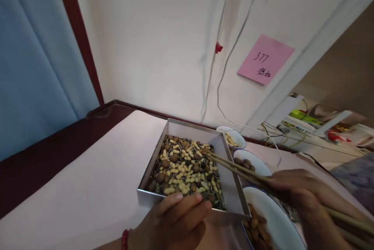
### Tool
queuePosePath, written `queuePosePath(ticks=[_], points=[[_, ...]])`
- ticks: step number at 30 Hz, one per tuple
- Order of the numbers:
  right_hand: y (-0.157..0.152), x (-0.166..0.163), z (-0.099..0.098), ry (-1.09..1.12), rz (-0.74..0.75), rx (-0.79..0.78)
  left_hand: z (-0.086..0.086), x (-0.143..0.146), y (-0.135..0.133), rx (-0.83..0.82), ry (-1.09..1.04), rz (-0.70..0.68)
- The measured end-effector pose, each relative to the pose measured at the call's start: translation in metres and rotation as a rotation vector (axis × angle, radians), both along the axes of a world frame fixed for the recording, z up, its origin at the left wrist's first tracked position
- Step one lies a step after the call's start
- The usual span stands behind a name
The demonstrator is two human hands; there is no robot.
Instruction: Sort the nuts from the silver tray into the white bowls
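A square metal tray (233,187) sits on the table, filled with mixed peanuts, brown nuts and dark seeds (187,170). My left hand (175,222) grips the tray's near edge, fingers curled over the rim. My right hand (298,193) is closed around a pair of wooden chopsticks (233,164), whose tips reach into the right side of the tray among the nuts. Three white bowls stand right of the tray: the far bowl (238,137) holds pale peanuts, the middle bowl (257,162) brown nuts, the near bowl (274,218) brown nuts.
The table (87,187) has a pale pink top and a dark red frame. A white wall with cables (222,70) and a pink sticky note (265,59) rises behind. A blue curtain (35,66) hangs left; cluttered items (315,125) lie at the right.
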State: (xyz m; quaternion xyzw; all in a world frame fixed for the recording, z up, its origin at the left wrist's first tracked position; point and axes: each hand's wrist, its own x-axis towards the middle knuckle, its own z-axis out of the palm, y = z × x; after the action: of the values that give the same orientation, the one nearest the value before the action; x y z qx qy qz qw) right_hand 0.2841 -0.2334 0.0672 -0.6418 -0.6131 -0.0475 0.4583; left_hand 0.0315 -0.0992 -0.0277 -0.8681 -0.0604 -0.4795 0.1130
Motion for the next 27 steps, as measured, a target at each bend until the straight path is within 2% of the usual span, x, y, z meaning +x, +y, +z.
queuePosePath(ticks=[2, 5, 10, 23, 27], points=[[0.027, -0.041, 0.017, -0.017, 0.079, -0.071, -0.001, 0.001, 0.0, 0.011, -0.022, 0.007], [0.053, -0.067, 0.025, 0.004, 0.226, -0.181, -0.002, 0.0, -0.004, 0.011, -0.034, 0.017], [0.07, -0.069, 0.013, 0.099, 0.28, -0.256, 0.001, -0.004, -0.01, -0.072, 0.032, 0.045], [0.079, -0.069, 0.008, 0.106, 0.282, -0.185, 0.003, -0.009, -0.008, -0.014, 0.09, 0.054], [0.077, -0.07, 0.01, 0.113, 0.322, -0.193, 0.005, -0.01, -0.009, 0.004, 0.095, 0.065]])
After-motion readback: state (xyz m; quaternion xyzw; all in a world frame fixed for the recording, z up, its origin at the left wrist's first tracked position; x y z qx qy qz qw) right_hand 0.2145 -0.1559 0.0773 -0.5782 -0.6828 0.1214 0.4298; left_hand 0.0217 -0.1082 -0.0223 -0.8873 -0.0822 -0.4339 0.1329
